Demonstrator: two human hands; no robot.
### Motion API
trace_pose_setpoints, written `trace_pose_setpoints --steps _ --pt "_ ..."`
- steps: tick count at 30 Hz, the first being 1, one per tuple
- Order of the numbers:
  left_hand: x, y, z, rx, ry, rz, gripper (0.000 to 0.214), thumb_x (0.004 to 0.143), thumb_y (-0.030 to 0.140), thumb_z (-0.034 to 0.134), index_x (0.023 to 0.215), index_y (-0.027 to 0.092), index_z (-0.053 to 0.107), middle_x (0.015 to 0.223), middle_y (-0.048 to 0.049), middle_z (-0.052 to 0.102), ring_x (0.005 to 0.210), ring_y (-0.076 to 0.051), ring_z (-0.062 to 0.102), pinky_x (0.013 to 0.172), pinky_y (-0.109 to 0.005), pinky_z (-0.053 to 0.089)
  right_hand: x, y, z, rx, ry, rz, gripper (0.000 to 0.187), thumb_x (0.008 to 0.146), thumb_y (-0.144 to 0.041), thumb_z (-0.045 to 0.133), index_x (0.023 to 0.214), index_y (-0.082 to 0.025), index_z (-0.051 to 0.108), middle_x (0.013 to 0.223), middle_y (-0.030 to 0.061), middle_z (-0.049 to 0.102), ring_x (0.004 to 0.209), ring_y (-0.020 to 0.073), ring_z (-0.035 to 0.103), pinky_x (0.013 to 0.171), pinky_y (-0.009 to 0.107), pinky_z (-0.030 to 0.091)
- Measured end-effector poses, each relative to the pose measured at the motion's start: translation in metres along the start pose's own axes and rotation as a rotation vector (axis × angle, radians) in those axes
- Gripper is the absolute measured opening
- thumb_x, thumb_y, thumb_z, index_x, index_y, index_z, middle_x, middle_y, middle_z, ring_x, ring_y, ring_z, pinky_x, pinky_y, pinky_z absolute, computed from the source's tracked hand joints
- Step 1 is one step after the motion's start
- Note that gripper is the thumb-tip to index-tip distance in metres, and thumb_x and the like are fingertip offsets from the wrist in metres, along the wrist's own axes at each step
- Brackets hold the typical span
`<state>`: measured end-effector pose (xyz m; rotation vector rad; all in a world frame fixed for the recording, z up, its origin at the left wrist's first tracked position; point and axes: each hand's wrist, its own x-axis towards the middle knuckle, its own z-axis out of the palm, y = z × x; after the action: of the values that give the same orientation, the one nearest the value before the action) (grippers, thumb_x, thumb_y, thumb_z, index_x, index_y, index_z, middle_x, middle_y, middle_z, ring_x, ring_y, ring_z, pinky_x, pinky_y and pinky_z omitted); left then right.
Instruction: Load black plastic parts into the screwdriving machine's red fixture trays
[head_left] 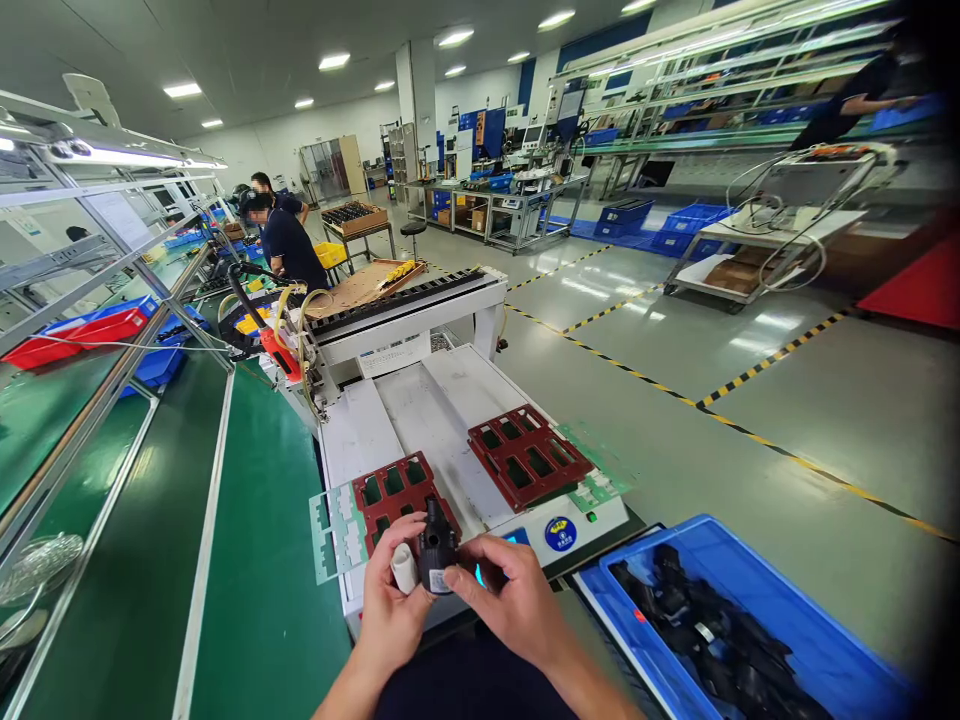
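A small black plastic part (pixel 438 548) with a white label is held up in front of me. My right hand (pixel 510 600) pinches it from the right between thumb and fingers. My left hand (pixel 390 600) supports it from the lower left and also holds a short white cylinder (pixel 403 568) against the part. Below my hands lies the white bed of a benchtop dispensing machine (pixel 442 440), carrying two red slotted fixtures (pixel 527 455). The nearer fixture (pixel 397 497) is partly hidden behind my hands.
A blue crate (pixel 712 630) of black parts stands to my right, with its rim near my right forearm. A green-topped workbench (pixel 262 580) runs along the left. Several people work at the far bench, and blue bins stand on the floor beyond.
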<state>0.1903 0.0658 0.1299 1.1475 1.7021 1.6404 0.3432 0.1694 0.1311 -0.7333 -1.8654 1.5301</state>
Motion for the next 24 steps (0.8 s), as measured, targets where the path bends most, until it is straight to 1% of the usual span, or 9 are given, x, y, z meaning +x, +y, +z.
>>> trace_pose_setpoints --steps 3,6,8,10,13,15,17,20,24 --pt "-0.004 -0.002 0.003 0.084 0.006 0.09 0.036 0.088 0.027 0.079 0.122 0.026 0.067 0.132 -0.0121 0.067 0.127 -0.031 0.062 0.107 -0.043 0.052 -0.002 0.002 0.005 -0.153 0.055 -0.085 0.026 0.087 -0.042 0.074 0.075 -0.021 0.065 0.065 -0.0001 0.06 0.056 0.0161 0.05 0.054 0.03 0.036" --pt "-0.009 -0.008 0.005 0.178 0.075 0.23 0.048 0.089 0.021 0.076 0.133 0.028 0.058 0.127 -0.0108 0.069 0.114 -0.026 0.07 0.097 -0.038 0.058 -0.001 0.005 0.01 -0.261 0.126 -0.227 0.029 0.084 -0.038 0.077 0.071 -0.022 0.057 0.063 -0.001 0.055 0.055 0.0163 0.05 0.052 0.03 0.036" --pt "-0.012 -0.014 0.006 0.192 0.104 0.351 0.06 0.089 0.023 0.079 0.14 0.031 0.048 0.125 -0.0104 0.071 0.107 -0.025 0.073 0.093 -0.037 0.058 0.0 0.005 0.01 -0.285 0.154 -0.364 0.033 0.089 -0.045 0.075 0.074 -0.022 0.055 0.062 -0.0014 0.054 0.052 0.016 0.05 0.05 0.03 0.035" --pt "-0.014 -0.022 0.006 0.135 0.1 0.425 0.068 0.091 0.029 0.079 0.145 0.033 0.038 0.125 -0.0111 0.072 0.107 -0.026 0.073 0.092 -0.04 0.059 0.001 0.003 0.009 -0.313 0.176 -0.484 0.032 0.095 -0.047 0.071 0.082 -0.022 0.056 0.065 -0.0006 0.057 0.053 0.0164 0.052 0.05 0.031 0.037" --pt "-0.019 -0.032 0.005 0.015 0.089 0.388 0.071 0.094 0.038 0.075 0.148 0.036 0.03 0.125 -0.0118 0.073 0.11 -0.027 0.073 0.09 -0.042 0.06 -0.001 -0.004 0.008 -0.393 0.225 -0.575 0.022 0.095 -0.038 0.068 0.087 -0.022 0.055 0.067 -0.0003 0.06 0.054 0.0169 0.056 0.051 0.031 0.041" --pt "-0.022 -0.037 0.004 -0.02 0.107 0.339 0.076 0.09 0.038 0.08 0.147 0.038 0.03 0.123 -0.0108 0.075 0.109 -0.027 0.074 0.091 -0.043 0.06 -0.003 -0.009 0.008 -0.474 0.251 -0.6 0.019 0.093 -0.033 0.068 0.087 -0.023 0.053 0.064 -0.0006 0.058 0.054 0.0173 0.057 0.051 0.032 0.043" --pt "-0.024 -0.04 0.004 -0.034 0.117 0.324 0.079 0.087 0.036 0.084 0.146 0.04 0.032 0.121 -0.0106 0.076 0.106 -0.028 0.075 0.089 -0.043 0.06 -0.006 -0.012 0.009 -0.544 0.271 -0.616 0.019 0.091 -0.03 0.068 0.088 -0.023 0.051 0.063 -0.0008 0.056 0.052 0.0176 0.056 0.05 0.032 0.043" --pt "-0.022 -0.038 0.004 -0.046 0.086 0.363 0.076 0.09 0.036 0.08 0.147 0.041 0.031 0.115 -0.0113 0.078 0.101 -0.029 0.076 0.086 -0.045 0.059 -0.008 -0.013 0.01 -0.582 0.285 -0.631 0.024 0.093 -0.033 0.069 0.087 -0.025 0.047 0.062 -0.0012 0.053 0.05 0.0181 0.054 0.047 0.033 0.041" --pt "-0.017 -0.031 0.004 -0.046 0.037 0.377 0.075 0.093 0.036 0.077 0.15 0.042 0.029 0.111 -0.0116 0.079 0.099 -0.03 0.075 0.084 -0.044 0.058 -0.005 -0.013 0.011 -0.558 0.288 -0.635 0.027 0.095 -0.032 0.063 0.084 -0.027 0.04 0.058 -0.0033 0.049 0.046 0.0176 0.049 0.045 0.033 0.037"
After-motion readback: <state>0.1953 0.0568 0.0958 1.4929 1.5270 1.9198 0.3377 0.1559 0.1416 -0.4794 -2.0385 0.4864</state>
